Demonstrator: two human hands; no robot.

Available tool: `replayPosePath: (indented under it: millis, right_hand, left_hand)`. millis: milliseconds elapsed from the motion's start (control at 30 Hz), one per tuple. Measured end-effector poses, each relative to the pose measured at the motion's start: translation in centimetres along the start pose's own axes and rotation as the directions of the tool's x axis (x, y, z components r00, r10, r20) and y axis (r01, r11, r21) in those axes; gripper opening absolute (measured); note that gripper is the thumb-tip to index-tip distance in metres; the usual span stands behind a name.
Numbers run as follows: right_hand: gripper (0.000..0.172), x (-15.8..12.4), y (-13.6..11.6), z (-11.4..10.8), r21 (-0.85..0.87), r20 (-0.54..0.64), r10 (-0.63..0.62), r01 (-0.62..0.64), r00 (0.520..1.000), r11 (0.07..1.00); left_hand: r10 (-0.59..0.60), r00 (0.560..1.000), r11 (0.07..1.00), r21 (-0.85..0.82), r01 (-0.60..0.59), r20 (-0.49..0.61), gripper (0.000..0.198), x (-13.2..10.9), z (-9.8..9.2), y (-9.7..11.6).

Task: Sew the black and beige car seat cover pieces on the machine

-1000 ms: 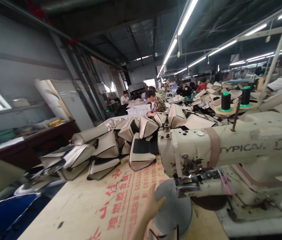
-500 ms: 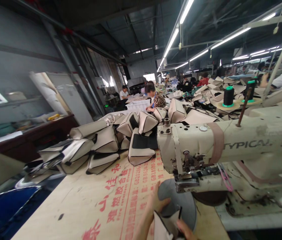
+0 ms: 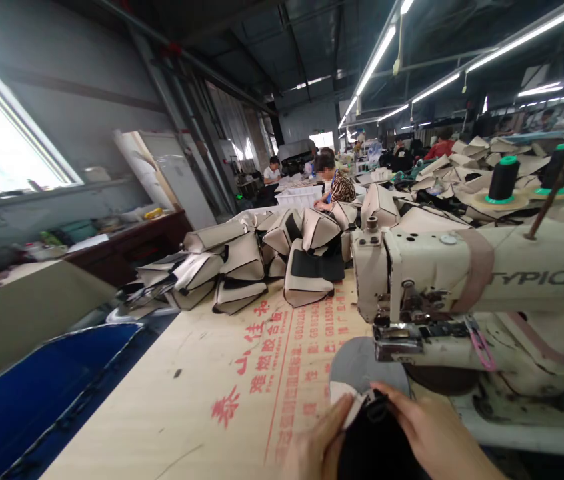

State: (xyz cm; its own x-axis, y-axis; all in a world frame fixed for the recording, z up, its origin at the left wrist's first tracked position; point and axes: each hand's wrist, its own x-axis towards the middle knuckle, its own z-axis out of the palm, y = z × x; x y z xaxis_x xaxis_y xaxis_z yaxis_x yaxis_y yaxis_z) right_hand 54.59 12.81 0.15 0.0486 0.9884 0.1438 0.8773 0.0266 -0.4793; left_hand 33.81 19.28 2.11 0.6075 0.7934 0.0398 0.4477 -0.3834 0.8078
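My left hand (image 3: pixel 319 443) and my right hand (image 3: pixel 429 433) meet at the bottom edge, both pinched on a black and white fabric piece (image 3: pixel 369 427). The piece lies over a grey rounded post (image 3: pixel 357 367) just under the needle head of a cream sewing machine (image 3: pixel 462 280) marked TYPICAL. My right thumb rests on the black part; my left fingers grip its white edge.
A plywood tabletop (image 3: pixel 222 373) with red print runs leftward. A heap of beige and black sewn covers (image 3: pixel 262 260) lies behind it. Thread cones (image 3: pixel 502 180) stand above the machine. Other people sit at far tables (image 3: pixel 332 183). A blue surface (image 3: pixel 37 393) lies lower left.
The view swung left and slightly down. My right hand came fully in, and both hands closed on the fabric piece, drawing it toward me over the grey post.
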Motion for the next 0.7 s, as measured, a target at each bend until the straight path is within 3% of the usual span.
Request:
replayPosePath:
  millis: [133,233,367,567,700]
  right_hand:
    - [0.035,0.9,0.6,-1.2,0.026,-0.036,-0.037,0.038,0.999,0.999]
    - [0.03,1.7,0.9,-2.0,0.078,-0.059,-0.076,0.08,0.995,0.994]
    - [0.028,2.4,1.2,-2.3,0.189,-0.091,-0.176,0.19,0.98,0.963]
    - [0.033,2.2,1.2,-1.5,0.347,0.011,-0.254,0.235,0.967,0.908]
    - [0.033,1.7,0.8,-1.2,0.31,-0.005,-0.233,0.223,0.972,0.924]
  left_hand:
    - [0.091,0.988,0.995,0.031,-0.095,0.121,0.032,3.6,-2.6,2.1]
    - [0.148,0.979,0.984,0.075,-0.159,0.142,0.035,5.2,-2.6,2.8]
    - [0.233,0.964,0.961,0.123,-0.249,0.127,0.028,5.8,-1.6,2.7]
    - [0.287,0.899,0.932,0.119,-0.341,0.33,0.031,5.8,-3.2,3.1]
    - [0.277,0.913,0.939,0.116,-0.323,0.299,0.022,5.7,-3.2,3.1]
